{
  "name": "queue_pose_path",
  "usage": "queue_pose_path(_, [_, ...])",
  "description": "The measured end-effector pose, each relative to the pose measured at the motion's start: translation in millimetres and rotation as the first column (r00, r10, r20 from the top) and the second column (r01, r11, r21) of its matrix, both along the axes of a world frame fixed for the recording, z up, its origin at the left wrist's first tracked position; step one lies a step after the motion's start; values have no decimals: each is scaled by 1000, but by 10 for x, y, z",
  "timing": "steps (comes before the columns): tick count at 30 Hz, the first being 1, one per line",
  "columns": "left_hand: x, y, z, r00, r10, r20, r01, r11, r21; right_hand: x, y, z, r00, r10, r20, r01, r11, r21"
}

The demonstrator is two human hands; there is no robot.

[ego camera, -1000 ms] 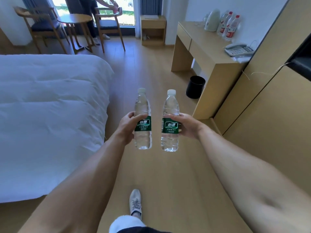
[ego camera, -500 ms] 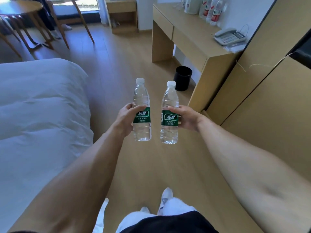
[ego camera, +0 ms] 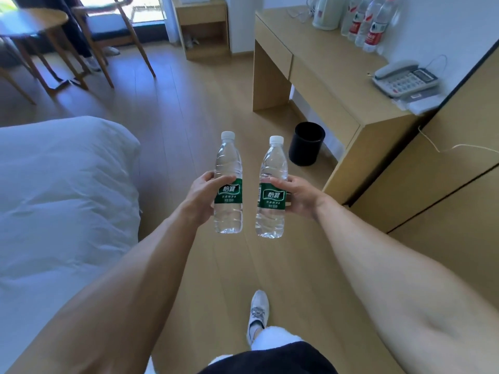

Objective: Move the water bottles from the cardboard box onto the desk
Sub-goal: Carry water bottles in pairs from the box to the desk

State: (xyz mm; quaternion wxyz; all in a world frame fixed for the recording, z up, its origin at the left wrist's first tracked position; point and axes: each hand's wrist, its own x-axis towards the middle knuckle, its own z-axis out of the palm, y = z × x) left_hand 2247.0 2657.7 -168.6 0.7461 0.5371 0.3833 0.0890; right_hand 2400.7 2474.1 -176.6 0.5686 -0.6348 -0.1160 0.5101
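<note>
I carry two clear water bottles with green labels and white caps, both upright over the wooden floor. My left hand (ego camera: 201,195) grips the left bottle (ego camera: 228,168) around its label. My right hand (ego camera: 299,197) grips the right bottle (ego camera: 272,222) the same way. The light wooden desk (ego camera: 332,63) stands ahead on the right, a short way beyond the bottles. No cardboard box is in view.
On the desk stand several red-labelled bottles (ego camera: 374,25), a kettle (ego camera: 325,12) and a phone (ego camera: 405,79). A black bin (ego camera: 306,144) sits under the desk's near end. A white bed (ego camera: 62,190) fills the left, wooden cabinets (ego camera: 432,171) the right. Chairs, a round table (ego camera: 29,21) and a person's legs stand at the back left.
I have walked forward along the floor. The desk, bin and phone are closer and larger in view, and the bed has slid back on the left. Both hands still hold their bottles.
</note>
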Motion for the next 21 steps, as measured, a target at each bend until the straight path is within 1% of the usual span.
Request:
queue_pose_path(8, [1183,663,63,1000,20,-21,-20,1000,-7,1189,698,99,999,6,-43,-5,1000,24])
queue_pose_path(14, [1958,1072,31,999,-33,-11,33,999,-10,1892,1001,129,999,-49,-23,50,998,32])
queue_pose_path(21, [2923,1644,-69,992,-126,14,126,992,-30,2650,1424,58,987,-159,3,159,987,23])
